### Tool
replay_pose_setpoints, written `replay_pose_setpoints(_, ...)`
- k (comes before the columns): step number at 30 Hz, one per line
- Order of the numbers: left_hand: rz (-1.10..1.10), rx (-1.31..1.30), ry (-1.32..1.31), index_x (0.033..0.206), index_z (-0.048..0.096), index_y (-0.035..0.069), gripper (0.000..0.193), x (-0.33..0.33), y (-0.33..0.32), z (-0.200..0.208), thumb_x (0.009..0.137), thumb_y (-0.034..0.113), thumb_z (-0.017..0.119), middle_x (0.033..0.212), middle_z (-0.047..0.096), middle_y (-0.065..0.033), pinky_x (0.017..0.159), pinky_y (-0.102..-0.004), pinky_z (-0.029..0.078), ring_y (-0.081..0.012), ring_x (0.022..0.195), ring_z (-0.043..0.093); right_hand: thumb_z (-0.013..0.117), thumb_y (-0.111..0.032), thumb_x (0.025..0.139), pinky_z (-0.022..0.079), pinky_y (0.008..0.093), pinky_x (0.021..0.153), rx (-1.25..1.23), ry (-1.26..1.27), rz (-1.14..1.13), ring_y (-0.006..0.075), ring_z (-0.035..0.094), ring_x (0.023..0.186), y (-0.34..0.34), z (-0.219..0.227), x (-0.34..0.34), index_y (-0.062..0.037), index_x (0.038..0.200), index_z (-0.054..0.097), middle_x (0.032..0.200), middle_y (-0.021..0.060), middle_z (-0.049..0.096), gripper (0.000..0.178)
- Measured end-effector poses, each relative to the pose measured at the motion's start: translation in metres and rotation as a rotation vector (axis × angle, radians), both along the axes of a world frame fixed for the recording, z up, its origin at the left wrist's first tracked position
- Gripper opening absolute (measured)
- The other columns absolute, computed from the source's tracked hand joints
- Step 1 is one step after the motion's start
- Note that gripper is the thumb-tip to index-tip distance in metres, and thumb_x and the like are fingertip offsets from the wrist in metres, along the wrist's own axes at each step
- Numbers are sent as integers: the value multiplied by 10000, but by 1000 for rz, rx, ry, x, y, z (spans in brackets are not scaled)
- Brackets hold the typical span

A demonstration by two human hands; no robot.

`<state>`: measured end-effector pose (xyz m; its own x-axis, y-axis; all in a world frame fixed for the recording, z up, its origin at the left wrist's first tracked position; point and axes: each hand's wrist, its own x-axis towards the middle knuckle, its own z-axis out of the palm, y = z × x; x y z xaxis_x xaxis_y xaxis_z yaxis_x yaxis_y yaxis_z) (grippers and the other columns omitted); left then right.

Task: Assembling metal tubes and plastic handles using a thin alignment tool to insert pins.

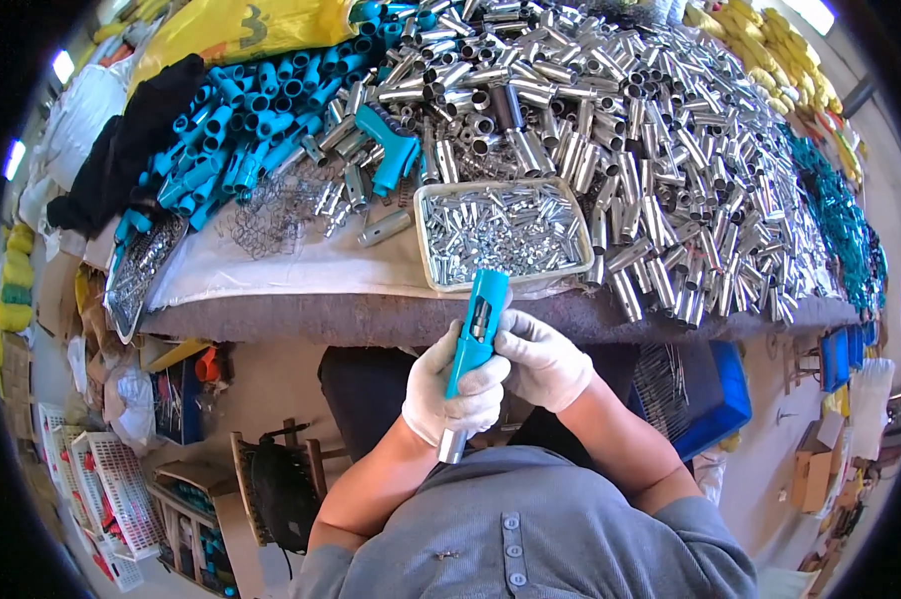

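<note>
Both my hands wear white gloves and meet above my lap, just off the table's front edge. In my left hand [457, 394] is a teal tubular tool body [481, 317], tilted with its upper end away from me; my fingers wrap its lower part. A slot in its side shows metal parts within. Out of the bottom of my fist sticks a shiny metal tube end [451, 446]. My right hand [544, 357] is closed against the right side of the body, thumb and fingers at its middle; whether a small part sits between them is hidden.
On the cloth-covered table [341, 317], a tray of small metal pins [504, 232] stands before me. Metal tubes [660, 190] heap behind and right, teal tubes [261, 110] left, with a teal handle [391, 150] between. A blue crate [720, 399] stands low right, a stool [281, 489] low left.
</note>
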<state>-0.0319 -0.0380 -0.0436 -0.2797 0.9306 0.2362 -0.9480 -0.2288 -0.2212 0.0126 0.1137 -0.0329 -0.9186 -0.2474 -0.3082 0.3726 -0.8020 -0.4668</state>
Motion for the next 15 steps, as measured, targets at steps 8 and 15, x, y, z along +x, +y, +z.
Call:
replay_pose_setpoints(8, 79, -279, 196, 1364, 338, 112, 544, -1, -12, 12, 969, 484, 302, 685, 437, -66, 350, -235, 350, -102, 396, 379, 604, -200, 891, 490, 351, 830, -45, 36, 93, 181, 613, 898, -3, -8, 0, -93, 1068, 557, 980, 47, 622, 212)
replay_pose_setpoints(15, 160, -341, 313, 1214, 442, 61, 523, 4, -15, 15, 957, 503, 333, 675, 448, -83, 343, -247, 346, -122, 392, 371, 680, -205, 842, 490, 290, 699, 69, -5, -11, 137, 606, 786, -13, -5, 2, -97, 998, 576, 884, 15, 623, 217)
